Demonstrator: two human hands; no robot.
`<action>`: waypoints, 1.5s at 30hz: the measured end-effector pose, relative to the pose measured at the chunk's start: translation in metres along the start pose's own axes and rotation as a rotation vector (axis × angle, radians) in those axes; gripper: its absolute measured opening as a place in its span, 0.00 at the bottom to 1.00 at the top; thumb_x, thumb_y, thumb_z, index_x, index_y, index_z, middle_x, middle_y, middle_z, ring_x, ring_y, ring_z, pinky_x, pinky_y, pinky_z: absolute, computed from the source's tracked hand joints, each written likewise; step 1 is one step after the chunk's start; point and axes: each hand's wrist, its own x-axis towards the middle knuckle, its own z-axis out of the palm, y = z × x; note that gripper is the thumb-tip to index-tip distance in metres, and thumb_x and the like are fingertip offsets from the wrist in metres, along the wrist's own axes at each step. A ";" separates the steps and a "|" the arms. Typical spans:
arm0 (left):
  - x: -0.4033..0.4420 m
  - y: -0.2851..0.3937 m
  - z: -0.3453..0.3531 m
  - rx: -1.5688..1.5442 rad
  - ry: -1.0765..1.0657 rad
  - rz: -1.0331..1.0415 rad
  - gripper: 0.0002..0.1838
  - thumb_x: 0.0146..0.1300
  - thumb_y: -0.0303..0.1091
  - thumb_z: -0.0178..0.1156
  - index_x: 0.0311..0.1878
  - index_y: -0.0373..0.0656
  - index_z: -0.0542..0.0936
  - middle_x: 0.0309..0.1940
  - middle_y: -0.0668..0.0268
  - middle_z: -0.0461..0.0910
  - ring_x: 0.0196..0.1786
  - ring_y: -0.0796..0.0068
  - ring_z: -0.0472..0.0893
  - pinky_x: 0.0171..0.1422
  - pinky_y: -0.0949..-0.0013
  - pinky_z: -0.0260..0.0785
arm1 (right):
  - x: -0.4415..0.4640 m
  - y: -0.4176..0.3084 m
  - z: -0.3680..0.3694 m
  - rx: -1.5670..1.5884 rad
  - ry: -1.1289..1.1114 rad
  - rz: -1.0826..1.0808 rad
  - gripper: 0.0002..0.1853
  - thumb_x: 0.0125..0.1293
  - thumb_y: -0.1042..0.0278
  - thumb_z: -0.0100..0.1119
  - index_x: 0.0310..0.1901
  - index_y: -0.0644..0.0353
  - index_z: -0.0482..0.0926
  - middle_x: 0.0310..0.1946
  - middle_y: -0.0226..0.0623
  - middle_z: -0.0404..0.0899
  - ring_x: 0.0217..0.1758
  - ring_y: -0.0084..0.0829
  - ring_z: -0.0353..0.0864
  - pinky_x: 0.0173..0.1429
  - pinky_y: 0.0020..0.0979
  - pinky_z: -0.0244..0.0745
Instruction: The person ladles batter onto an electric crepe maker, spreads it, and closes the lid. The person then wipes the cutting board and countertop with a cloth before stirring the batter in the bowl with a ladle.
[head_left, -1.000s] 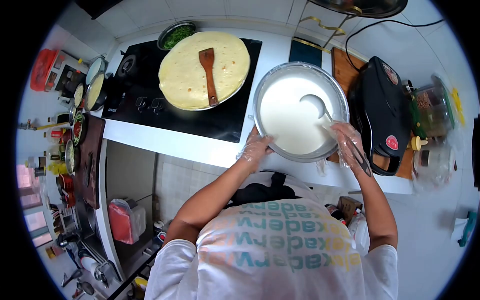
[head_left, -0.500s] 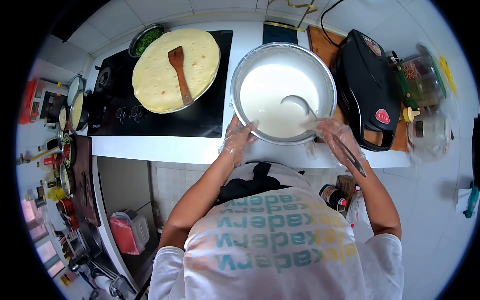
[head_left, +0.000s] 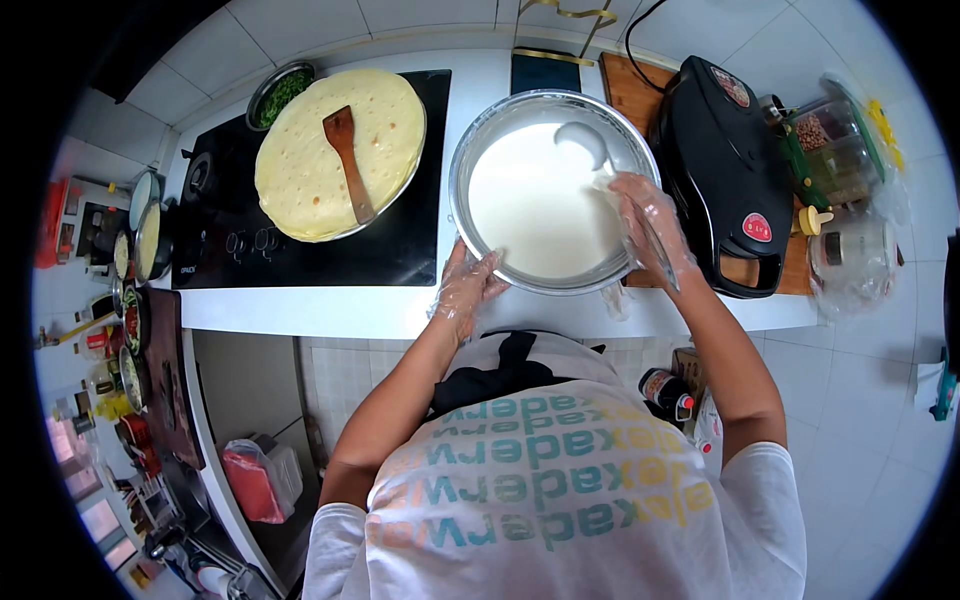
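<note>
A large metal bowl (head_left: 463,215) of white batter (head_left: 535,215) stands on the counter in front of me. My left hand (head_left: 467,290), in a clear plastic glove, grips the near-left rim, the thumb at its edge. Also gloved, my right hand (head_left: 652,230) is closed round the handle of a ladle over the bowl's right side. The ladle's head (head_left: 582,145) is in the far part of the bowl, coated white. How deep it sits in the batter I cannot tell.
On the left, a black cooktop (head_left: 400,262) bears a stack of round flatbreads (head_left: 290,160) with a wooden spatula (head_left: 347,165) on top. Behind it is a bowl of chopped greens (head_left: 285,95). A black electric griddle (head_left: 715,170) stands closed on a wooden board (head_left: 620,85) at right.
My right hand has moved up and away from me with the ladle, whose head went from the bowl's near-right part to its far part. My left hand stays on the rim.
</note>
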 end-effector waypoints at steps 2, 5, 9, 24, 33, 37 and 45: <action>0.001 -0.002 -0.001 -0.025 0.001 -0.011 0.34 0.61 0.29 0.50 0.66 0.51 0.44 0.49 0.58 0.71 0.45 0.70 0.76 0.47 0.69 0.74 | 0.011 -0.002 0.014 0.007 0.032 -0.042 0.11 0.54 0.81 0.50 0.40 0.62 0.72 0.38 0.42 0.73 0.40 0.38 0.73 0.46 0.29 0.69; -0.005 0.005 0.003 -0.050 -0.004 -0.036 0.35 0.61 0.29 0.51 0.66 0.53 0.45 0.49 0.59 0.71 0.45 0.71 0.76 0.46 0.69 0.74 | 0.020 -0.018 0.037 0.800 -0.031 0.663 0.10 0.57 0.75 0.50 0.42 0.61 0.71 0.39 0.36 0.72 0.40 0.30 0.72 0.45 0.23 0.68; -0.002 0.000 -0.002 -0.125 -0.025 -0.044 0.35 0.60 0.28 0.53 0.66 0.54 0.46 0.49 0.60 0.71 0.44 0.70 0.77 0.46 0.68 0.74 | 0.009 -0.025 0.050 0.689 -0.131 0.332 0.14 0.56 0.82 0.48 0.44 0.59 0.71 0.46 0.39 0.71 0.44 0.37 0.74 0.46 0.24 0.70; -0.001 0.002 -0.005 -0.110 -0.045 -0.073 0.35 0.58 0.30 0.55 0.65 0.55 0.49 0.50 0.63 0.70 0.46 0.71 0.75 0.51 0.65 0.71 | -0.047 -0.033 -0.032 0.913 -0.375 1.006 0.17 0.61 0.67 0.49 0.49 0.67 0.70 0.40 0.32 0.74 0.25 0.13 0.66 0.28 0.13 0.61; -0.003 0.002 -0.004 -0.080 -0.059 -0.063 0.35 0.58 0.32 0.56 0.65 0.56 0.49 0.51 0.64 0.69 0.48 0.72 0.74 0.54 0.63 0.68 | 0.004 -0.021 0.000 0.406 -0.219 0.636 0.11 0.55 0.80 0.50 0.41 0.62 0.73 0.48 0.42 0.70 0.49 0.37 0.70 0.52 0.30 0.66; -0.002 0.001 -0.007 -0.075 -0.071 -0.044 0.34 0.58 0.31 0.56 0.65 0.56 0.50 0.50 0.64 0.70 0.47 0.72 0.75 0.52 0.65 0.70 | 0.015 -0.029 0.029 0.651 -0.228 0.605 0.13 0.55 0.82 0.49 0.42 0.59 0.73 0.47 0.41 0.70 0.48 0.37 0.70 0.51 0.29 0.66; 0.001 0.000 -0.010 -0.088 -0.097 -0.038 0.33 0.59 0.29 0.55 0.64 0.55 0.51 0.49 0.64 0.71 0.42 0.73 0.77 0.43 0.73 0.74 | -0.023 -0.017 0.038 -0.064 -0.372 -0.245 0.17 0.58 0.78 0.51 0.49 0.53 0.68 0.52 0.38 0.68 0.53 0.32 0.71 0.55 0.24 0.67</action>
